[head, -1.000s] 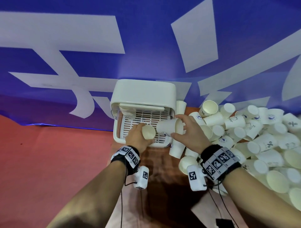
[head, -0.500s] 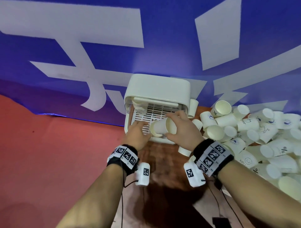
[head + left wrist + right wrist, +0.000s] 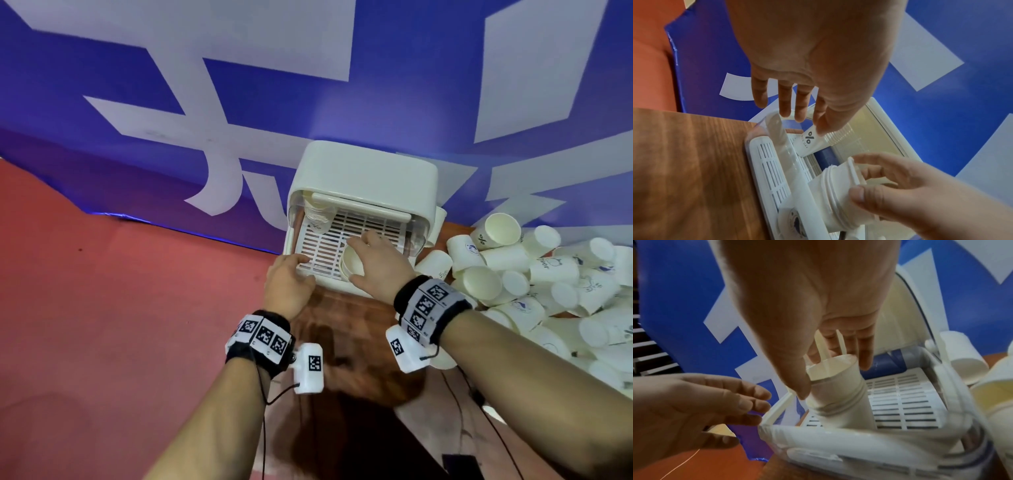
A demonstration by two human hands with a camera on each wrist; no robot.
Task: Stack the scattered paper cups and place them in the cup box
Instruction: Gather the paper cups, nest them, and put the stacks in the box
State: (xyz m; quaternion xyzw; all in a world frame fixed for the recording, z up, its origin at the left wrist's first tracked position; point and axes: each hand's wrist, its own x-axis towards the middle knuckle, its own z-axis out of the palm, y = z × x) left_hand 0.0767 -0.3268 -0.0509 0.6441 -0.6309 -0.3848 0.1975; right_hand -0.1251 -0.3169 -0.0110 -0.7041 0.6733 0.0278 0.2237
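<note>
The white cup box [image 3: 364, 169] stands open against the blue banner, its slatted tray [image 3: 329, 251] pulled out. A nested stack of paper cups [image 3: 317, 216] stands in the tray's back left corner. My right hand [image 3: 358, 262] grips a short stack of nested cups [image 3: 351, 267], rim towards me, low over the tray's front right; the right wrist view shows thumb and fingers curled round this stack [image 3: 838, 394]. My left hand [image 3: 301, 262] holds nothing, fingers straight over the tray's front left edge [image 3: 760, 155]. Loose cups [image 3: 534, 270] lie heaped to the right.
The box sits on a wooden table [image 3: 346, 329]. A red floor [image 3: 120, 308] lies to the left beyond the table edge. One cup [image 3: 438, 222] leans against the box's right side. Cables [image 3: 455, 404] trail from the wrist cameras.
The two hands brought their cups together into one stack. My left hand let go and went to the tray's front left edge. My right hand carried the stack over the tray.
</note>
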